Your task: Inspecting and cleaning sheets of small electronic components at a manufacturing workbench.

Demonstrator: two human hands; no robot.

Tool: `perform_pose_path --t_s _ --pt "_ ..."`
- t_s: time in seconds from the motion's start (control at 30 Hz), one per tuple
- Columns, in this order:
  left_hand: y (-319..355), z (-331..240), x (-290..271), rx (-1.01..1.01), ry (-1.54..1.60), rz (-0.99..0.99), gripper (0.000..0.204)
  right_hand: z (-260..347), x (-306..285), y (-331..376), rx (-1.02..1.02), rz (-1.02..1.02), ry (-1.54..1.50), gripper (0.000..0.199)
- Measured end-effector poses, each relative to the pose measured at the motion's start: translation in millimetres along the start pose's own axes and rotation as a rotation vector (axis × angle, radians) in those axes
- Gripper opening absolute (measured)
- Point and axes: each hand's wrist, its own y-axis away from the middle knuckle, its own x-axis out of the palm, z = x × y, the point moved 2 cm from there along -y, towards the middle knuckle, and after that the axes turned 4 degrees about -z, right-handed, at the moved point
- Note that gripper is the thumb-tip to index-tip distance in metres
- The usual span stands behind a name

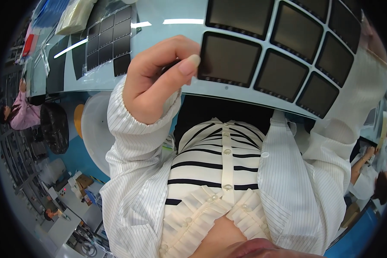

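Observation:
A clear sheet with several dark rectangular panels (pixel 232 59), each with a black border, is raised above the table's near edge. My left hand (pixel 157 84) is closed in a pinch at the sheet's left edge, thumb uppermost. At the far right, part of my right hand (pixel 371 33) shows beside the sheet's right edge; its fingers are hidden. A second sheet of similar dark panels (pixel 109 36) lies on the table at the left.
The pale table (pixel 167 32) reflects ceiling lights. Dark flat sheets (pixel 58 64) and a wrapped pale stack (pixel 75 16) lie at the left. Below the table edge on the left stands a white chair (pixel 96 133). People work at the far left (pixel 26 112) and far right (pixel 367 172).

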Motion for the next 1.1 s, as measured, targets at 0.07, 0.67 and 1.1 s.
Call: perform_pose_path --t_s 0.07,0.67,1.1 --pt "-0.3 0.7 4.6 -0.031 0.052 -0.015 0.021 0.2 -2.3 1.7 0.021 0.021 -0.038 0.03" --pt "22.4 26.9 28.4 -0.015 0.453 -0.279 0.021 -60.9 -68.6 -26.9 -0.255 -0.287 0.384 0.025" --pt "-18.5 72.8 30.5 0.471 0.802 0.257 0.024 -58.3 -53.6 2.2 -0.113 -0.407 -0.288 0.022"
